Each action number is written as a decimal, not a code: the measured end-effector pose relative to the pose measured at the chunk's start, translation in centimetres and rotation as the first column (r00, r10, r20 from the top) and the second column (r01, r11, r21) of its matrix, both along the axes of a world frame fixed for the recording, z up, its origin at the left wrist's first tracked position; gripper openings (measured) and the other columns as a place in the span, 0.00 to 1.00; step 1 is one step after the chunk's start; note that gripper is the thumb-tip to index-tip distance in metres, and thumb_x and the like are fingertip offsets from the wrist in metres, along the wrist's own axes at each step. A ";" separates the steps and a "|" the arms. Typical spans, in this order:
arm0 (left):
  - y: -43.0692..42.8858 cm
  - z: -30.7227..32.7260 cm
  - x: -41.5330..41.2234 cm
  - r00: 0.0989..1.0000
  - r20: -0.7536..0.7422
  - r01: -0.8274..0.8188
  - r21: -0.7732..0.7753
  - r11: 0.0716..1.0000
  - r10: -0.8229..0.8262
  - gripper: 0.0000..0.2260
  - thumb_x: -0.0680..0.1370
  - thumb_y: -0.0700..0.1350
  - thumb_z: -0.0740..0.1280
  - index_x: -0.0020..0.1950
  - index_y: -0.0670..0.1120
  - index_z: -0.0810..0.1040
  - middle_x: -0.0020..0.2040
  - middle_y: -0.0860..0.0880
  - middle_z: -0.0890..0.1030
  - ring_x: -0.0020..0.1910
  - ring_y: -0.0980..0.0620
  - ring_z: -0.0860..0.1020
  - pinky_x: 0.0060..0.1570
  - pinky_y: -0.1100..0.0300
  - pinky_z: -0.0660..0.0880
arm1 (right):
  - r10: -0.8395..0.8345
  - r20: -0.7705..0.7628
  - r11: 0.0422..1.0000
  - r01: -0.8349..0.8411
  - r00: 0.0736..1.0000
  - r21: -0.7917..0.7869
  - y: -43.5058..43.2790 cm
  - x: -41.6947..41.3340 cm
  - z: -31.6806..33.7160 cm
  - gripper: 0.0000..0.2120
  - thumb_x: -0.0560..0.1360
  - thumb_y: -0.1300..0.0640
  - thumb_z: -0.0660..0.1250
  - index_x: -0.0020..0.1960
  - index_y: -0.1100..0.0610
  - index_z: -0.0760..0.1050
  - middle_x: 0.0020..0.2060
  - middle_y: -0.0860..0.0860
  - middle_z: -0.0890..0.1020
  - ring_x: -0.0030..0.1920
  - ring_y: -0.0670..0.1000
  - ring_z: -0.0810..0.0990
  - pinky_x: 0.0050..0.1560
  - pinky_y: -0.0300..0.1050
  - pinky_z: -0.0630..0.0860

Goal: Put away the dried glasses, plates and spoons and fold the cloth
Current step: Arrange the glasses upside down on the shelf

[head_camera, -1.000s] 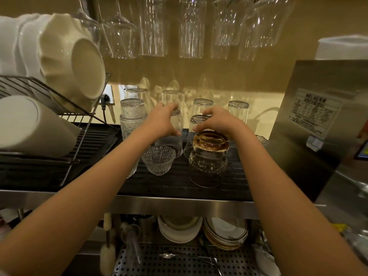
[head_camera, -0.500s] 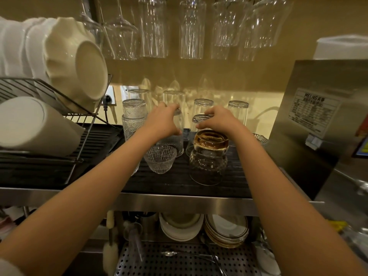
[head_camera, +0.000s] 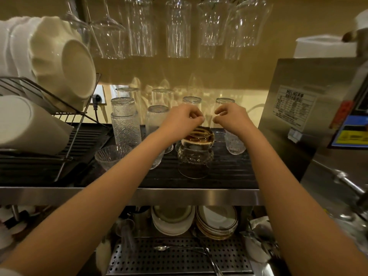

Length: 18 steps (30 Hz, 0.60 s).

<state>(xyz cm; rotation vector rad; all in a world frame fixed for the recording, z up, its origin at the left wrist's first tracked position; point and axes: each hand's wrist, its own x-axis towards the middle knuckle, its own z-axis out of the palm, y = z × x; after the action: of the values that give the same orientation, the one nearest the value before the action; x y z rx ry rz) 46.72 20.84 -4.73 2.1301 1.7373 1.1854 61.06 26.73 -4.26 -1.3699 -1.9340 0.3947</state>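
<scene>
Glasses [head_camera: 196,154], stacked upside down, amber-based one on top, at 12 o'clock on black ribbed mat [head_camera: 219,176]. Left hand [head_camera: 182,121] and right hand [head_camera: 232,118] just above, fingers loosely curled, gripping nothing. Likely fragile, slick; best gripped round the sides.

upturned glasses [head_camera: 125,122] standing on the shelf [head_camera: 163,193]: about nine | small fluted bowls [head_camera: 111,156] sitting at its left front: one | plate stacks [head_camera: 173,220] resting below its front edge: two | spoons [head_camera: 162,248] lying underneath: one | hands [head_camera: 182,121] reaching in: two
</scene>
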 end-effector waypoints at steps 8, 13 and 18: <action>-0.1 -1.4 1.6 1.000 0.003 -0.014 0.026 1.000 0.014 0.08 0.77 0.46 0.64 0.51 0.46 0.81 0.50 0.52 0.79 0.49 0.55 0.74 0.47 0.62 0.67 | -0.109 0.125 0.992 0.117 0.986 -0.056 0.8 3.5 -2.2 0.26 0.71 0.55 0.71 0.66 0.59 0.69 0.63 0.58 0.75 0.62 0.57 0.73 0.55 0.45 0.69; -0.2 -2.0 1.5 0.990 0.128 0.073 -0.093 0.993 -0.061 0.07 0.77 0.49 0.64 0.48 0.48 0.80 0.42 0.54 0.78 0.41 0.60 0.74 0.39 0.67 0.69 | -0.153 0.174 0.983 0.168 0.973 -0.079 1.6 3.5 -3.9 0.31 0.68 0.51 0.73 0.66 0.61 0.66 0.63 0.59 0.73 0.63 0.59 0.71 0.60 0.50 0.70; -0.3 -2.4 1.3 0.990 0.130 0.074 -0.114 0.991 -0.059 0.09 0.76 0.53 0.64 0.49 0.50 0.79 0.44 0.56 0.77 0.46 0.57 0.75 0.46 0.62 0.70 | -0.227 0.136 0.966 0.240 0.964 -0.090 2.1 3.3 -4.7 0.34 0.67 0.51 0.75 0.67 0.60 0.65 0.64 0.61 0.68 0.63 0.60 0.69 0.62 0.51 0.69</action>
<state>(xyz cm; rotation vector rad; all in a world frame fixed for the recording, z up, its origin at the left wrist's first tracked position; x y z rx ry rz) 48.00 20.51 -7.11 1.9838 1.6271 1.1425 64.35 28.85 -8.99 -1.7077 -1.8428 0.3073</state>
